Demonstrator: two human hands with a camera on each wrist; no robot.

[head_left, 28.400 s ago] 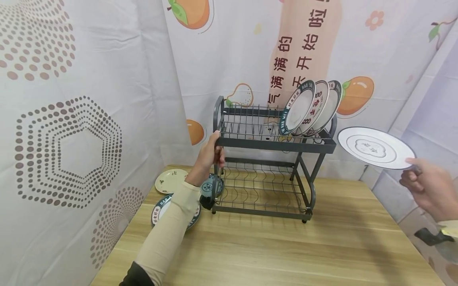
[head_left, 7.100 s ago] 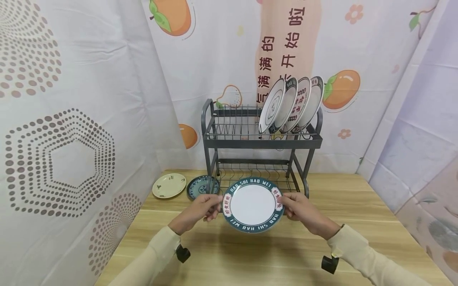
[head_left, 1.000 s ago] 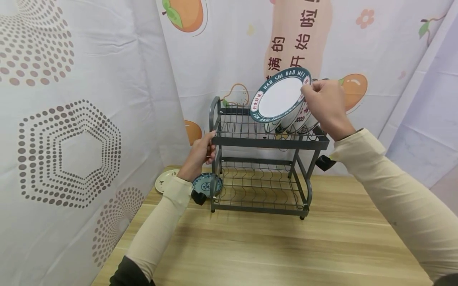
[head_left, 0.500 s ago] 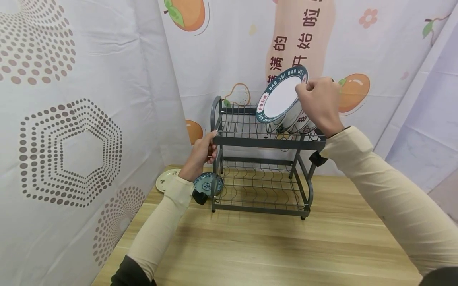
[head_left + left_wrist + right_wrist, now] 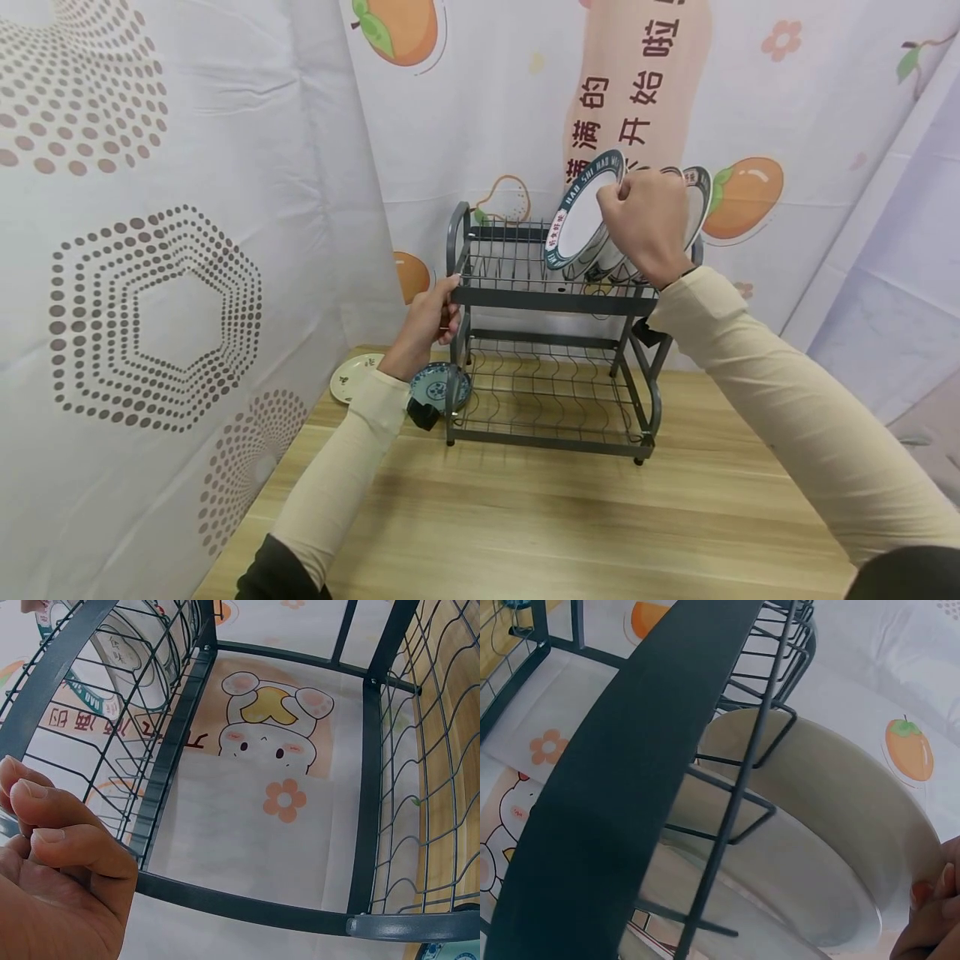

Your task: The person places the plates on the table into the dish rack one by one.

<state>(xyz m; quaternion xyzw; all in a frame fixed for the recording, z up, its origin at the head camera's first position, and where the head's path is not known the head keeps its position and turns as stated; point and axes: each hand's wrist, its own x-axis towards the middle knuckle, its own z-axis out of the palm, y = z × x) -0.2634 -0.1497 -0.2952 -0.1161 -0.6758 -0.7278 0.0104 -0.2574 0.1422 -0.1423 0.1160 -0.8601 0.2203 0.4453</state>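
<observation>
My right hand [image 5: 648, 221] pinches the upper right rim of a white plate with a green lettered border [image 5: 581, 218]. This plate leans in the upper tier of a dark two-tier dish rack [image 5: 540, 297], left of several other plates [image 5: 701, 200], partly hidden by the hand. From the right wrist view, the held plate's pale back [image 5: 840, 780] passes between the wires, with fingertips [image 5: 946, 879] at its edge. My left hand [image 5: 427, 325] grips the rack's upper front left corner, thumb on top; its curled fingers [image 5: 71, 844] show in the left wrist view.
A cream plate [image 5: 352, 377] and a blue patterned plate [image 5: 435, 385] lie on the wooden table [image 5: 525, 525] at left, partly behind the left arm. The rack's lower tier [image 5: 543, 392] has wavy wires. Printed curtains [image 5: 480, 108] hang behind and beside the table.
Both hands held the green-bordered plate before the rack; since then, the left has moved to the rack's corner. Over the last second the right has lowered the plate, turning it steeper.
</observation>
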